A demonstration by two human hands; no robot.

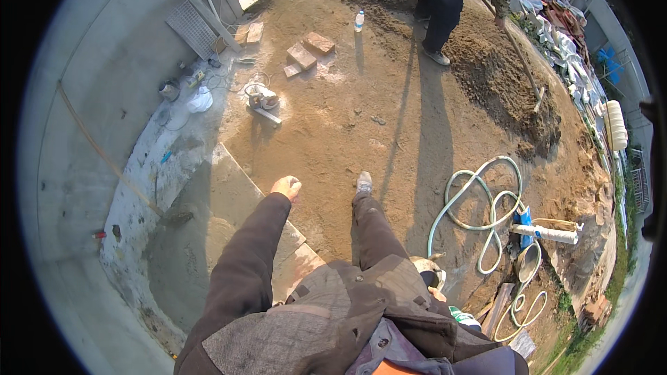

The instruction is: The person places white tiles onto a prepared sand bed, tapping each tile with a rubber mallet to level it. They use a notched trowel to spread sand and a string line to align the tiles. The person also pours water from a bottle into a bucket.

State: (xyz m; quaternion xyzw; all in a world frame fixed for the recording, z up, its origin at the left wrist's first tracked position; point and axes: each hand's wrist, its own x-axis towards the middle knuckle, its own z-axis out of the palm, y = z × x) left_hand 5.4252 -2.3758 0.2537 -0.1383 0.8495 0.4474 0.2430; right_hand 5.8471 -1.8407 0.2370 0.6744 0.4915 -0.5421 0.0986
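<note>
My left hand (285,187) reaches out above the edge of pale slabs (285,236) and the sandy ground, fingers curled; anything inside them is too small to make out. At my right side, a sliver of my right hand (436,294) shows beside my jacket, near a bucket (429,269); its fingers are mostly hidden. A hose (467,229) lies in loose coils to my right, beside a white roll (556,235) and a blue object (521,219). Wet grey mortar (177,250) spreads to my left along the wall.
A co-worker (441,10) stands at a soil pile (493,83) with a long-handled tool (521,55). A power tool (262,101), bricks (318,44) and a bottle (359,21) lie or stand ahead. A grey wall (83,132) bounds the left; sheeting (566,48) lines the right.
</note>
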